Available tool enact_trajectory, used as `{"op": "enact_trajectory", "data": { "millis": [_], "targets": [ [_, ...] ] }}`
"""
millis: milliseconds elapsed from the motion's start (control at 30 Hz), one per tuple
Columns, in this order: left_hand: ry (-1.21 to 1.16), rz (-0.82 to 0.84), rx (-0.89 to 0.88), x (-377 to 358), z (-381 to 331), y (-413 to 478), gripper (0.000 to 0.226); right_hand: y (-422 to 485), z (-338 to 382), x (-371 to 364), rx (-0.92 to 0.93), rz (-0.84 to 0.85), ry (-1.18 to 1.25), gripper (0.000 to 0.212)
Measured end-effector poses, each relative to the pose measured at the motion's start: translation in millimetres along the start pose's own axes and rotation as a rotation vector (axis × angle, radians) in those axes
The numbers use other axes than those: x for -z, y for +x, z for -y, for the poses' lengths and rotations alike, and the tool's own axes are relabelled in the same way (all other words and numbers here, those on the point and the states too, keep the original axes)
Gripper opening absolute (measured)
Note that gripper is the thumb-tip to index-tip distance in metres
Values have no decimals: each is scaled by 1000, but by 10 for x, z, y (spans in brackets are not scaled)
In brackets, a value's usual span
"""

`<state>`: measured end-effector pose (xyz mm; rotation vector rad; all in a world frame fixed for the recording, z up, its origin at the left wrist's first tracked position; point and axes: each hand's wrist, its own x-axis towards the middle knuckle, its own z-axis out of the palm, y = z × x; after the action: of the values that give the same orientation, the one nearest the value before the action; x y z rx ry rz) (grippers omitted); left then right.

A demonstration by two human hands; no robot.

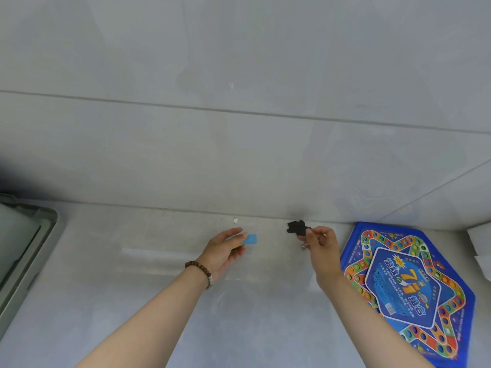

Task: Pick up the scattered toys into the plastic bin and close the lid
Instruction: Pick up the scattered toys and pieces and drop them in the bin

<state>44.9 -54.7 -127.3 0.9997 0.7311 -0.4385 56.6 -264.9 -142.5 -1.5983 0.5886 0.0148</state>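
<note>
Two toys are in my hands: the left hand (225,248) pinches a blue block (251,239) between thumb and fingers, with something yellow under it that I cannot make out, and the right hand (320,243) pinches a black piece (297,227) at its fingertips. The bin (39,235) sits at the far left edge, well apart from both and nearer my left hand, its rim running towards me. The board (403,288) lies flat on the floor (159,301) just beside my right forearm, so I judge it falls to that hand.
</note>
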Motion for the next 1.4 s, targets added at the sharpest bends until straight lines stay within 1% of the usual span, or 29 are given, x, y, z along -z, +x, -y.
{"op": "enact_trajectory", "data": {
  "millis": [67, 133, 200, 267, 433, 667, 733, 800, 867, 933, 1033, 1100, 1167, 1267, 1333, 1400],
  "targets": [
    [2, -2, 3, -1, 6, 16, 28, 93, 54, 30, -113, 21, -29, 16],
    [-3, -4, 10, 15, 11, 30, 25, 177, 45, 49, -175, 26, -224, 31],
    [-7, -9, 13, 36, 19, 43, 23, 237, 19, 33, -180, -17, -376, 40],
    [-1, -22, 14, 57, 32, 61, 25, 283, -13, 0, -179, -44, -428, 41],
    [-2, -45, 34, 93, 44, 77, 24, 335, -33, -52, -196, -63, -425, 39],
    [30, -55, 16, 161, -22, -7, 28, 216, -24, -60, -150, -79, -399, 35],
    [30, -69, 6, 205, -57, -26, 30, 190, -17, -88, -133, -68, -397, 34],
    [32, -80, -5, 246, -107, -73, 31, 129, 14, -129, -116, -34, -352, 28],
    [35, -90, -23, 288, -184, -146, 30, 39, 82, -196, -126, 30, -223, 24],
    [31, -100, -50, 322, -300, -240, 29, -87, 192, -301, -169, 158, -118, 23],
    [14, -105, -124, 422, -606, -508, 24, -341, 491, -579, -240, 364, -16, 8],
    [-4, -109, -186, 569, -852, -792, 25, -576, 750, -793, -276, 476, 45, 9],
    [-8, -133, -254, 786, -1147, -1153, 24, -856, 1055, -1035, -276, 579, 27, 11],
    [6, -201, -355, 1229, -1585, -1834, 18, -1414, 1562, -1424, -240, 703, -98, 14],
    [2, -244, -409, 1577, -1806, -2311, 15, -1877, 1883, -1689, -206, 802, -197, 14],
    [-12, -305, -467, 1967, -1934, -2761, 14, -2379, 2121, -1964, -204, 908, -237, 10]
  ]
}}
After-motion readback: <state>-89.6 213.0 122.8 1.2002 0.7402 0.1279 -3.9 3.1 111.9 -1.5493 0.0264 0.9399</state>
